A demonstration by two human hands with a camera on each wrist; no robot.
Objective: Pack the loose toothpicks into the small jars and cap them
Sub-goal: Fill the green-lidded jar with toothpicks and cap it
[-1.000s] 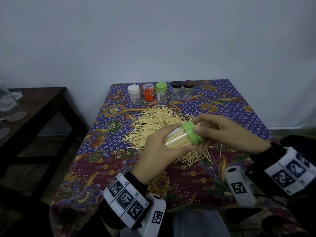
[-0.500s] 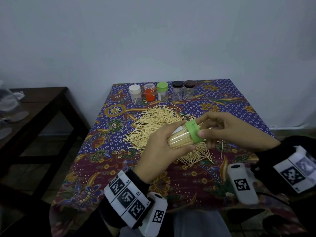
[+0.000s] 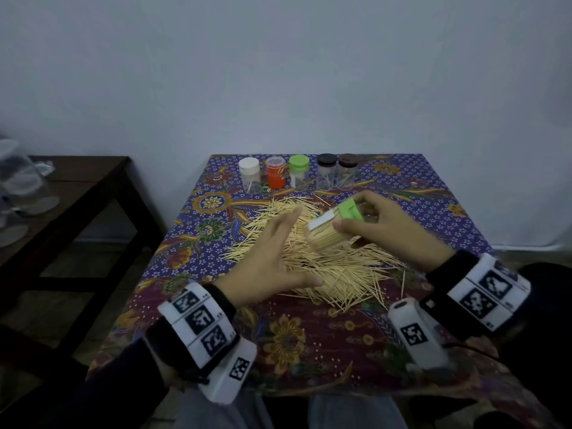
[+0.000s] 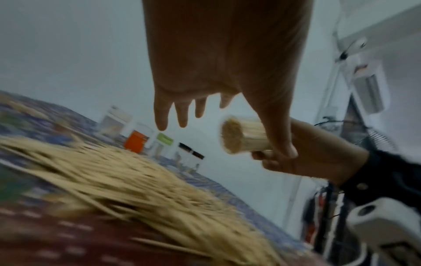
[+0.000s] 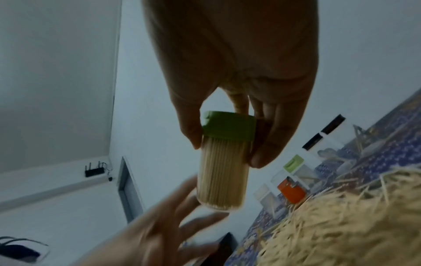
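My right hand (image 3: 376, 222) grips a clear jar packed full of toothpicks (image 3: 326, 235) (image 5: 222, 172) (image 4: 242, 137), its green cap (image 3: 350, 209) (image 5: 229, 126) on; the jar lies tilted above the pile. My left hand (image 3: 278, 261) (image 4: 218, 72) is open with fingers spread, just left of the jar and not touching it. A big heap of loose toothpicks (image 3: 325, 258) (image 4: 125, 180) (image 5: 341, 216) covers the middle of the table.
At the table's far edge stand several small jars: white-capped (image 3: 249, 174), orange (image 3: 275, 176), green-capped (image 3: 299, 171) and two dark-capped (image 3: 327, 171) (image 3: 347, 170). The patterned tablecloth (image 3: 294, 342) covers the table. A dark wooden side table (image 3: 77, 187) stands to the left.
My left hand has let go of the full jar and opened, moving left. My right hand now holds the capped jar alone, shifted slightly right and away.
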